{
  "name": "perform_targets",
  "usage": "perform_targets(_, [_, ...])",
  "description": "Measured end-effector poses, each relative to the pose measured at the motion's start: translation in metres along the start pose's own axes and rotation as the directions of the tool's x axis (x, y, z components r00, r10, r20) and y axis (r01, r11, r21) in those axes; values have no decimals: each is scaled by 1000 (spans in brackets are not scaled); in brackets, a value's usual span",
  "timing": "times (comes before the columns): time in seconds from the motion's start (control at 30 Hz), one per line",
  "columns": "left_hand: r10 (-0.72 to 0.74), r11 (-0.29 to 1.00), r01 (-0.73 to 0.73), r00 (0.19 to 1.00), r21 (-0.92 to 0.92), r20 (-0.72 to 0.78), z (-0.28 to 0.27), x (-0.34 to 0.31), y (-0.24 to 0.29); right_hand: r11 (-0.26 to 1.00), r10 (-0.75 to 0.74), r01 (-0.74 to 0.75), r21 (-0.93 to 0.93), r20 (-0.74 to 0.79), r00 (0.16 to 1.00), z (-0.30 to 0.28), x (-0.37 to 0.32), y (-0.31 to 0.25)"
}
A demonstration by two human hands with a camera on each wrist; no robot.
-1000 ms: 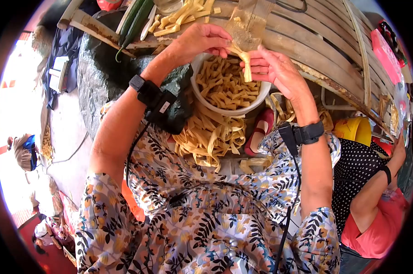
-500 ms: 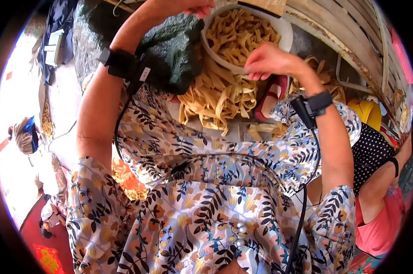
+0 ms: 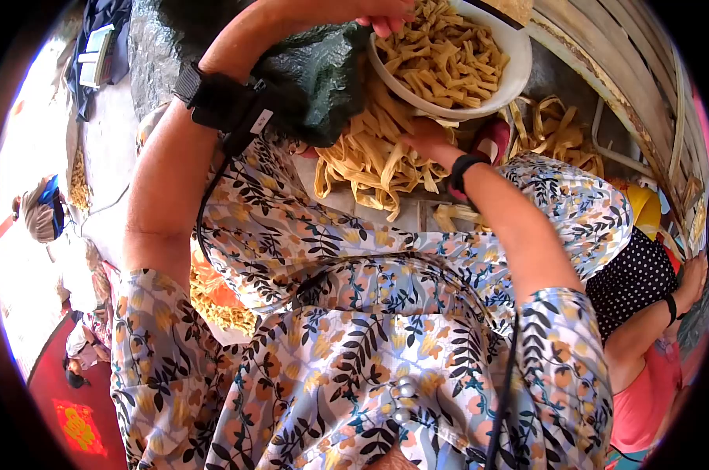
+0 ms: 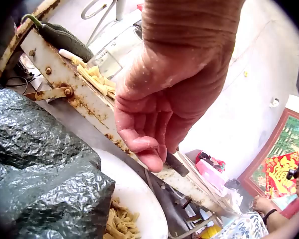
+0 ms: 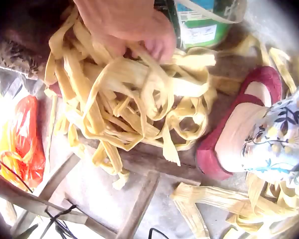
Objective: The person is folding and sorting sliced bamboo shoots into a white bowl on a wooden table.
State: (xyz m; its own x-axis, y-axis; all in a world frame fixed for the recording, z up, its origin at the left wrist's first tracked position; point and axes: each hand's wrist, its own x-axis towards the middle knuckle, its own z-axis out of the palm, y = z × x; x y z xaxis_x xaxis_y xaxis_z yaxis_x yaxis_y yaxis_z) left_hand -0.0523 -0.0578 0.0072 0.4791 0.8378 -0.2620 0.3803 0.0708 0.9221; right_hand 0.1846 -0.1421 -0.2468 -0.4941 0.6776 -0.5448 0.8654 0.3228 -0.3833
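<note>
My left hand (image 4: 162,107) hangs near the near-left rim of a white basin (image 3: 519,74), fingers loosely curled with nothing between them. Knotted yellowish pieces (image 3: 448,63) heap up inside the basin. Below it, a loose pile of long, flat, pale-yellow strips (image 5: 139,99) lies on the floor. At the pile's top, my right hand (image 5: 132,25) reaches down with curled fingers, pinching a strip; part of the fingers is hidden among the strips. In the head view the right hand (image 3: 431,139) is beside the basin's lower edge.
Dark green plastic sheeting (image 4: 45,164) bulges left of the basin. A rusty-framed slatted bench (image 3: 605,78) stands beyond it. A red shoe (image 5: 239,119) is close to the pile, with more strips (image 3: 562,137) to the right. Another person's arm (image 3: 644,337) shows at far right.
One second ago both hands held a knotted strip above the basin. The hands have since parted; the right moved down to the strip pile, and the left stayed by the basin's left side.
</note>
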Motion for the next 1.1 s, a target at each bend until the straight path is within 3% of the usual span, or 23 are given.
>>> perform_targets(0.03, [-9, 1000, 9, 1000, 3, -12, -1, 2, -2, 1000, 21, -21, 18, -46, 999, 13, 7, 3])
perform_targets(0.07, [-18, 1000, 19, 1000, 12, -24, -4, 3, -4, 926, -206, 181, -333, -43, 978, 26, 9, 10])
perform_targets(0.17, [-29, 999, 29, 1000, 46, 11, -2, 2, -4, 993, -106, 100, 54, 115, 988, -22, -19, -29])
perform_targets(0.2, [-19, 998, 18, 999, 59, 29, -3, 3, -3, 937, -108, 30, 348, 205, 973, -45, -30, -39])
perform_targets(0.3, [19, 999, -13, 993, -51, 116, 4, 7, -6, 758, -267, -8, 652, 321, 909, -92, -34, -63])
perform_targets(0.37, [95, 994, -84, 982, -69, 165, 4, 4, -3, 519, -142, -209, 829, 325, 935, -171, -59, -101])
perform_targets(0.43, [210, 976, -219, 953, 16, 220, 5, -6, 10, 374, -274, -28, 927, 140, 951, -225, -77, -102])
perform_targets(0.47, [131, 979, -101, 977, -178, 168, 12, -10, 14, 371, -328, 45, 927, 86, 941, -254, -88, -102])
perform_targets(0.5, [275, 929, -194, 932, -315, 235, 13, -12, 25, 365, -382, 117, 924, 34, 924, -278, -100, -103])
perform_targets(0.57, [326, 880, -221, 925, -420, 197, 0, -17, 36, 462, -403, 300, 835, -104, 909, -303, -119, -105])
perform_targets(0.6, [413, 784, -311, 907, -537, 78, -2, -22, 47, 367, -412, 315, 875, -150, 899, -318, -131, -101])
perform_targets(0.63, [509, 651, -419, 860, -632, -46, -8, -24, 49, 411, -415, 387, 825, -209, 885, -325, -143, -102])
perform_targets(0.7, [507, 461, -488, 830, -741, -232, -24, -35, 59, 498, -429, 518, 696, -321, 844, -337, -162, -102])
perform_targets(0.73, [472, 550, -484, 853, -681, -224, -40, -37, 48, 482, -416, 489, 727, -301, 858, -336, -162, -84])
perform_targets(0.77, [437, 633, -475, 871, -612, -224, -54, -37, 39, 546, -375, 382, 746, -191, 907, -337, -158, -70])
perform_targets(0.8, [134, 913, -258, 921, -316, -365, -51, -44, 48, 578, -292, 339, 743, -199, 935, -325, -153, -61])
perform_targets(0.83, [242, 953, -291, 898, -83, -368, -49, -41, 47, 620, -217, 306, 723, -216, 952, -312, -146, -52])
perform_targets(0.9, [429, 873, -307, 852, 378, -301, -32, -27, 30, 593, -177, 223, 774, -145, 973, -295, -135, -52])
perform_targets(0.97, [642, 686, -380, 718, 620, -270, -23, -9, 16, 648, -186, 229, 726, -142, 972, -288, -119, -63])
perform_targets(1.03, [763, 565, -526, 626, 636, -160, 16, 2, 29, 624, -226, 235, 745, -116, 967, -285, -106, -83])
perform_targets(1.1, [516, 774, -463, 857, 431, -7, 32, 9, 25, 585, -266, 253, 771, -112, 957, -286, -96, -86])
